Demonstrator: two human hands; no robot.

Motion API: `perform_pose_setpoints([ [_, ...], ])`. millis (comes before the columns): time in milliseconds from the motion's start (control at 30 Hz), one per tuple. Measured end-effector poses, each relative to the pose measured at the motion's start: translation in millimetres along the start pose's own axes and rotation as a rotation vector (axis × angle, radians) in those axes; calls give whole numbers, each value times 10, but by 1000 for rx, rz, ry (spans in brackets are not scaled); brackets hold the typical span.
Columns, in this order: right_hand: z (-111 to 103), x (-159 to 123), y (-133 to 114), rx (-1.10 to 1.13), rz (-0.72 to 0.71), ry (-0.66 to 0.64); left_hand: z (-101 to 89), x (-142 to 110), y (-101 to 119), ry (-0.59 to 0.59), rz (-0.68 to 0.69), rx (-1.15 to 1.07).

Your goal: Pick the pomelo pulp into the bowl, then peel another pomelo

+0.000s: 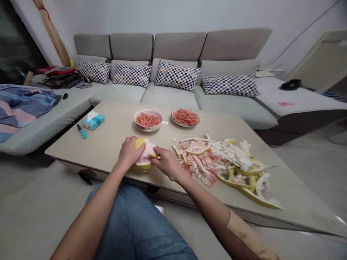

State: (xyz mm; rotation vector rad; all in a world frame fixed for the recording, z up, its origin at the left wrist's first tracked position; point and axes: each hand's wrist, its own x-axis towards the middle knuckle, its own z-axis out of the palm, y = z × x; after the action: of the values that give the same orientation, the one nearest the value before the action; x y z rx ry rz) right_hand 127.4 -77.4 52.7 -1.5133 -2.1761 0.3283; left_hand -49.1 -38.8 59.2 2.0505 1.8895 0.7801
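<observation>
A partly peeled pomelo (pixel 146 151) rests near the table's front edge, with pale pinkish pith showing and yellow rind left on its top and underside. My left hand (pixel 131 151) is wrapped round its left side, holding it. On the right side, my right hand (pixel 166 161) pinches a piece of the yellow rind against the fruit. Beyond the hands stand a white bowl (pixel 148 129) of pink pomelo flesh and a dark-rimmed plate (pixel 185 125) heaped with more flesh. To the right lies a spread pile of peel and membranes (pixel 217 159).
A blue tissue pack (pixel 93 121) and a small knife with a turquoise handle (pixel 81 131) lie on the table's left part. Behind the table (pixel 114 112) runs a grey sofa (pixel 170 95) with checkered cushions (pixel 177 75). My knees are close under the front edge.
</observation>
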Motion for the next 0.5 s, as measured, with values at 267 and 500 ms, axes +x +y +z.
perform_pose_setpoints([
  [267,112,-38,193,67,-13,120,32,47,13,9,6,11],
  [500,236,-56,222,115,-18,196,19,6,-106,48,44,-40],
])
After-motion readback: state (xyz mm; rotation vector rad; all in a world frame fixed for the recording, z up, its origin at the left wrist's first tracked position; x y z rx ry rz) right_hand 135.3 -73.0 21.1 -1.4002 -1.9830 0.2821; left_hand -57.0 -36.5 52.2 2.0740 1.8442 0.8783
